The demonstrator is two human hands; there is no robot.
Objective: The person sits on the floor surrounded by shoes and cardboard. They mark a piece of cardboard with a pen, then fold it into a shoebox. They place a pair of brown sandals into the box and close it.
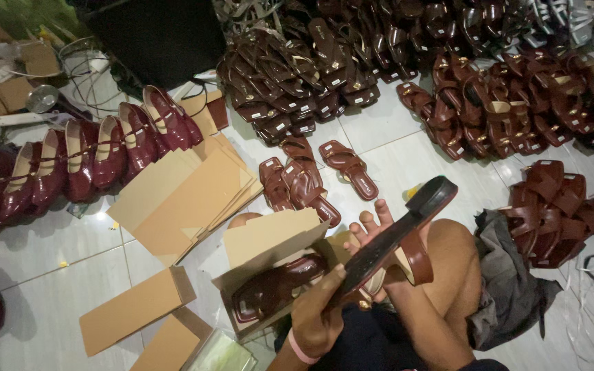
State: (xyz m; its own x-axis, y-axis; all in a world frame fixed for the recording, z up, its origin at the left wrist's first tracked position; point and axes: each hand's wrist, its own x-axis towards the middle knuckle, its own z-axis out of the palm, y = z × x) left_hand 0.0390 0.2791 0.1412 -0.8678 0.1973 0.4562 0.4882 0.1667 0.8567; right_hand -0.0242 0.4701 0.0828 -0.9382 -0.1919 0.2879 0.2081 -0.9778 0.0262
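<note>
Dark-soled maroon strappy sandal [397, 240] is gripped sole-up by both hands — left hand [317, 312] clenched at its near end, right hand [372, 230] beneath — long axis running far-right, just right of the open cardboard shoebox [269, 254].

An open shoe box [269, 264] sits on the floor just before the person's knee, with one sandal [276, 287] lying in it. To its left lie flat cardboard sheets [187, 196], and behind those a row of shoes [84, 158]. Behind the box lie loose sandals [317, 175] (heaped piles [297, 75] farther back).
</note>
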